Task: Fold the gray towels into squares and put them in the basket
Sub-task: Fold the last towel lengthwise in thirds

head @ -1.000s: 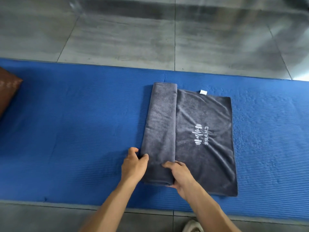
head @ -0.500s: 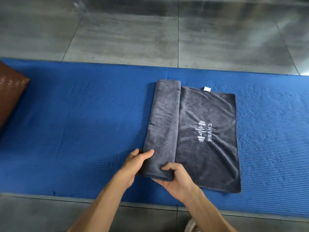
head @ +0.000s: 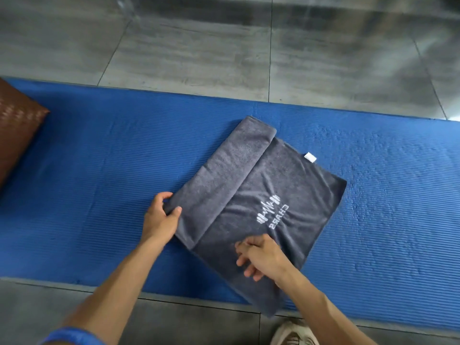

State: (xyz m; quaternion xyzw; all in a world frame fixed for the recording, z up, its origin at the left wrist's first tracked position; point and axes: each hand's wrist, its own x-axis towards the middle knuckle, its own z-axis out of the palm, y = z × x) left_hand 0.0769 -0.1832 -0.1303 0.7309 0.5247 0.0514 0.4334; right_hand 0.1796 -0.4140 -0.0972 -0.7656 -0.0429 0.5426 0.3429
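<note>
The dark gray terry towel [head: 261,202] has swung diagonal on the blue ribbed mat [head: 99,170]. Left hand [head: 159,220] pinches its folded strip; right hand [head: 263,257], fingers loosely apart, presses the flat layer, squaring for another fold.

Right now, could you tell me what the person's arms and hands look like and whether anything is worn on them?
Both forearms are bare down to the hands. The left hand and the right hand carry no glove, and no ring, watch or wristband shows. The only clothing in view is a blue sleeve at the bottom edge, on the left upper arm. No markings show on the arms.
</note>
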